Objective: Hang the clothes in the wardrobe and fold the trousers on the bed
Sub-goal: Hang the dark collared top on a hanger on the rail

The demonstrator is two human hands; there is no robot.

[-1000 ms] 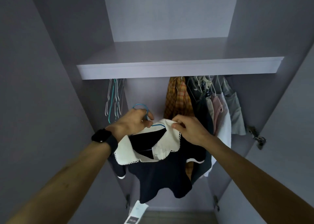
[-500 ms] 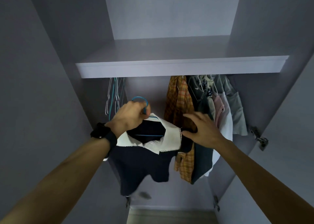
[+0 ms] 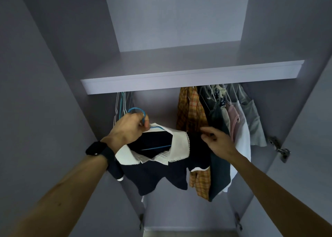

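Left hand grips the blue hanger; the navy top hangs below it. Right hand, fingers relaxed, touches its shoulder.

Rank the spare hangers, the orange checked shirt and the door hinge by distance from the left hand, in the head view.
1. Spare hangers, just behind the left hand, far left.
2. Orange checked shirt, hanging mid-wardrobe.
3. Door hinge, on the right-hand door.
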